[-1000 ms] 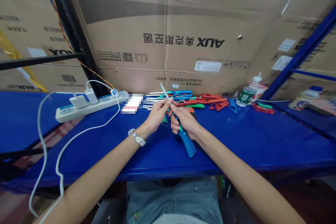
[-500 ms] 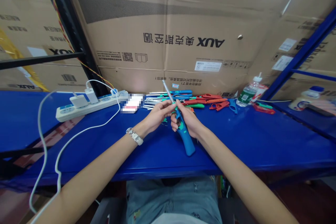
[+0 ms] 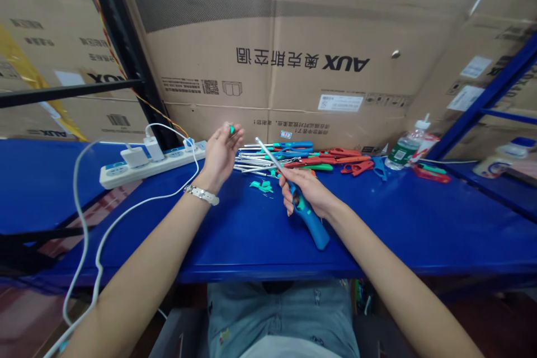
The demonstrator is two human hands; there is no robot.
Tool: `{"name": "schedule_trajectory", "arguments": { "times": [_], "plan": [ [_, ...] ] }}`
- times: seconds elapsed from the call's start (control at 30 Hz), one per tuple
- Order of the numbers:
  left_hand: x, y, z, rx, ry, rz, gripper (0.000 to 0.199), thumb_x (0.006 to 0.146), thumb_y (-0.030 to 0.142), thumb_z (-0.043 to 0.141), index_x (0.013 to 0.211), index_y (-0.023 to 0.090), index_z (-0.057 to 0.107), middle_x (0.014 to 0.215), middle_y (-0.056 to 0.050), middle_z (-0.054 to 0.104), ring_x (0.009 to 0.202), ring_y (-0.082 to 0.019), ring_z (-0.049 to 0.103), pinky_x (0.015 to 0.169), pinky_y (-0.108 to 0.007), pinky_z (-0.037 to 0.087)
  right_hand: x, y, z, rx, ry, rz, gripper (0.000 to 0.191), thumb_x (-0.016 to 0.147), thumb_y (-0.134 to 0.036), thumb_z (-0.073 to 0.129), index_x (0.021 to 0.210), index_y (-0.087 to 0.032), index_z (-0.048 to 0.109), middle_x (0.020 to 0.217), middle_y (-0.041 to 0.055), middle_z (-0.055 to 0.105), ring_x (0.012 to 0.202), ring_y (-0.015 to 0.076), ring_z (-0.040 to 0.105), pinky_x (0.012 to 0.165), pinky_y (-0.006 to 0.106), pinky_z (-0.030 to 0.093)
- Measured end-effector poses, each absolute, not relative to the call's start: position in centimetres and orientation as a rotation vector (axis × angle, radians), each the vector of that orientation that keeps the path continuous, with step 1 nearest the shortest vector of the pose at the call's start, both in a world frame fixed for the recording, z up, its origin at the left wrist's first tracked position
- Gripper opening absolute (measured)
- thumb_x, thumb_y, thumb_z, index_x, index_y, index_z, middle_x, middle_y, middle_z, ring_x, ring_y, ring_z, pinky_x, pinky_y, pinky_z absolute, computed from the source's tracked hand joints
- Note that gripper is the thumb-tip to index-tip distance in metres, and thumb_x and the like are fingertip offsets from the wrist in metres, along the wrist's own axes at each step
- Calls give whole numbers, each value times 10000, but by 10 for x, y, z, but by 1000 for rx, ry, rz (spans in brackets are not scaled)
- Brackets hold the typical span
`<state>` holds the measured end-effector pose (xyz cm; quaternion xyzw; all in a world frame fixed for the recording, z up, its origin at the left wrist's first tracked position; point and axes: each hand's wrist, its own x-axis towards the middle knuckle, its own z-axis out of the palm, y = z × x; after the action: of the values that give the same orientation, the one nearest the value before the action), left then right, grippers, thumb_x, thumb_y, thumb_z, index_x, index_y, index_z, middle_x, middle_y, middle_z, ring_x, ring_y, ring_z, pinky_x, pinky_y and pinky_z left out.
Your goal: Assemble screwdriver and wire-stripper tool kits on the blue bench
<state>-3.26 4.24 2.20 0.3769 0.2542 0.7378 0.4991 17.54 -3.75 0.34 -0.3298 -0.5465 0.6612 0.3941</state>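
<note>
My right hand (image 3: 308, 190) is wrapped round a blue long-nozzle lighter (image 3: 312, 225), whose metal tube points up and to the left. A bit of green shows at its trigger area. Raised to the left, my left hand (image 3: 220, 154) pinches a small green plastic piece (image 3: 231, 129) at its fingertips. Between and below the hands lie several loose green plastic pieces (image 3: 262, 185) on the blue table (image 3: 251, 240). Just behind them are several more lighters with metal tubes (image 3: 255, 162), with blue, red and green handles.
A white power strip (image 3: 168, 163) with plugged-in chargers and a white cable (image 3: 145, 194) is at the left. Red handle parts (image 3: 356, 168), a blue part (image 3: 380, 168) and a bottle (image 3: 405, 148) stand right. A large cardboard box (image 3: 293, 11) rises behind.
My left hand has moved away from the lighter, up and to the left, with a small green piece in its fingers. My right hand still holds the lighter, slightly further right.
</note>
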Motion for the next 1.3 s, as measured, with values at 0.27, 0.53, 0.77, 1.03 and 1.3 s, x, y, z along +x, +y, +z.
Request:
{"name": "schedule_trajectory", "arguments": {
  "times": [0.27,0.53,0.77,1.03,1.3],
  "plan": [
    [-29,29,-4,1974,851,1167,146,697,205,825,798,200,720,771,-43,709,720,-174,621,669,-266,442,178,-28,4,-871,-1098,1499,341,881,-499,680,772,-196,568,506,-31,551,407,145,555,435,291,534],
    [-26,35,-14,2208,821,1200,155,691,248,812,843,245,781,858,-72,707,869,-242,616,824,-333,461,176,-26,0,-918,-1067,1519,304,908,-469,660,803,-196,575,524,-29,558,421,150,558,446,303,530],
    [6,1,-7,2015,808,1179,184,901,358,671,959,187,707,897,-98,719,745,-181,656,650,-286,492,173,-18,0,-841,-897,1516,255,932,-430,635,858,-187,627,596,-40,549,487,99,521,502,232,481],
    [27,-9,-7,1631,682,1085,375,745,283,833,1077,198,681,898,-54,669,782,-178,652,579,-267,584,173,-20,4,-765,-1069,1451,209,887,-306,618,1074,-251,692,955,22,711,848,174,661,653,263,541],
    [23,-12,-7,1368,607,969,295,754,287,851,969,184,679,1038,-77,680,879,-188,683,698,-329,632,175,-22,0,-788,-1273,1372,274,868,-320,672,1135,-300,733,1252,37,685,1191,213,613,938,330,549]
  ]
}}
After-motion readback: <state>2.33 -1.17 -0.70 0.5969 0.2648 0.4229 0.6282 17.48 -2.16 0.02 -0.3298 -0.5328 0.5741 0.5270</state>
